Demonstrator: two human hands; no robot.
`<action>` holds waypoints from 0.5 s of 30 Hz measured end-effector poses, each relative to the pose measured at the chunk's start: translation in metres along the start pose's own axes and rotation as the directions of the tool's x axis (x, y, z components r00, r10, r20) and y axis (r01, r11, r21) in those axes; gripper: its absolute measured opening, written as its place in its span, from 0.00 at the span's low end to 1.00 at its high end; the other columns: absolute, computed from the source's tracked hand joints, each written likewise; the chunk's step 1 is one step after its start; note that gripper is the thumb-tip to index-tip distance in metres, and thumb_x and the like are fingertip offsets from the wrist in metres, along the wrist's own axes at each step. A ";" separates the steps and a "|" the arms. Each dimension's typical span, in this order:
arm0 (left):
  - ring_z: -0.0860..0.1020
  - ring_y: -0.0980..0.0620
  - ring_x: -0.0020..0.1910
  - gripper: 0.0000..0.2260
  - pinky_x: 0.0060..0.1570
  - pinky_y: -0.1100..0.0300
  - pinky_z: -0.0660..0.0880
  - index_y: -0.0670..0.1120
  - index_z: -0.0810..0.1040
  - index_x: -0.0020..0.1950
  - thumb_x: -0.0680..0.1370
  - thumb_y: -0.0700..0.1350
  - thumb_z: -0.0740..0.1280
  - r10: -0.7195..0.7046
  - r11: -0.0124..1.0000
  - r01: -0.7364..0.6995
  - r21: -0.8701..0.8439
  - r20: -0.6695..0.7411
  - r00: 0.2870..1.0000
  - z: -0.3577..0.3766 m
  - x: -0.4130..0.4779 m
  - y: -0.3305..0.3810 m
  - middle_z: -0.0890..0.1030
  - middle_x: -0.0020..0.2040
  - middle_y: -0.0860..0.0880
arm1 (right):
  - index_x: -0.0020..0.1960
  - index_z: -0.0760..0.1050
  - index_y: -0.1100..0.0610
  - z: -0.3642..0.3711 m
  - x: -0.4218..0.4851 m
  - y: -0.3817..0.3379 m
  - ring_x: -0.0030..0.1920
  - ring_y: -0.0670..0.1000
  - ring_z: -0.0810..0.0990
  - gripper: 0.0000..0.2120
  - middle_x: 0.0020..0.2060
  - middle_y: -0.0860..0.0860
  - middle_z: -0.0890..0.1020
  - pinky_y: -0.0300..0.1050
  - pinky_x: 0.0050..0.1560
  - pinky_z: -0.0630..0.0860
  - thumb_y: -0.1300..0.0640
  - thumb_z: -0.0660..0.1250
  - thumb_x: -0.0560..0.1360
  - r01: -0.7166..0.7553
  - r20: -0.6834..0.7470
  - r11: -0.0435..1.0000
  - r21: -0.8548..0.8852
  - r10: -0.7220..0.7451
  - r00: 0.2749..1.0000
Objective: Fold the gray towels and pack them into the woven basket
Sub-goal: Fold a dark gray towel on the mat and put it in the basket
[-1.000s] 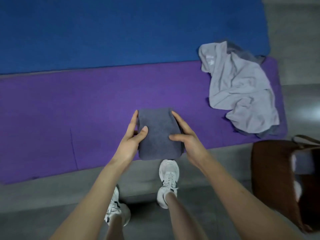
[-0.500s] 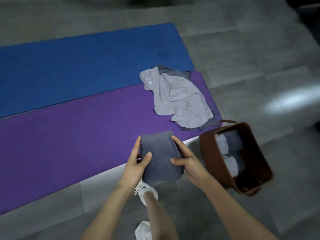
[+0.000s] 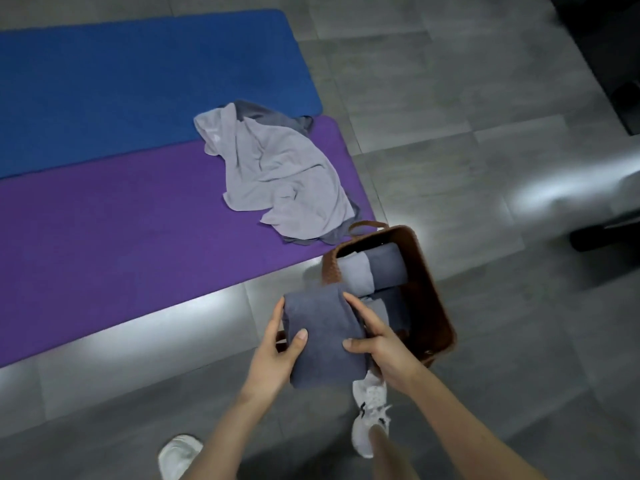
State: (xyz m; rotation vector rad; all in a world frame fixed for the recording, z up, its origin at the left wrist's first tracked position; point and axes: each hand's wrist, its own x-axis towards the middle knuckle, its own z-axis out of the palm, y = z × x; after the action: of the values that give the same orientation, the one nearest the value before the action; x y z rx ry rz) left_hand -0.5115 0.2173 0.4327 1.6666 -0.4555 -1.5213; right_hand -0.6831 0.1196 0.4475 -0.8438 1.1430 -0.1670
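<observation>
- A blue mat (image 3: 138,81) and a purple mat (image 3: 121,237) lie side by side on the gray floor (image 3: 450,133).
- Crumpled unfolded towels (image 3: 284,178) sit on the purple mat's right end, spilling onto the blue mat's corner.
- The left hand (image 3: 273,355) grips the folded towel (image 3: 322,334), with the thumb curled on top and the fingers along its left edge.
- The folded towel is held above the floor, at the basket's left wall.
- The right hand (image 3: 381,344) grips its right edge, thumb on top.
- The woven basket (image 3: 436,299) stands on the floor off the purple mat's right corner, with folded towels (image 3: 377,271) inside.

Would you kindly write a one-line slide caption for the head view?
Left hand and right hand hold a folded dark gray towel at the woven basket of folded towels.
</observation>
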 end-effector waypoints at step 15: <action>0.70 0.61 0.65 0.29 0.59 0.65 0.72 0.65 0.56 0.69 0.75 0.50 0.67 -0.050 0.990 0.049 -0.136 -0.009 0.999 0.241 0.116 -0.095 0.69 0.67 0.60 | 0.68 0.65 0.42 -0.259 0.053 0.053 0.60 0.42 0.74 0.38 0.65 0.40 0.70 0.39 0.50 0.76 0.77 0.64 0.70 -0.095 0.023 0.970 -0.222 0.103 0.994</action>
State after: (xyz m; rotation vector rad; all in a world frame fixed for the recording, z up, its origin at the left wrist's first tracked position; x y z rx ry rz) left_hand -0.7393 0.1123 0.2999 1.5909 -0.2990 -1.5420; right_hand -0.8957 -0.0019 0.3346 -0.9797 1.1828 0.0586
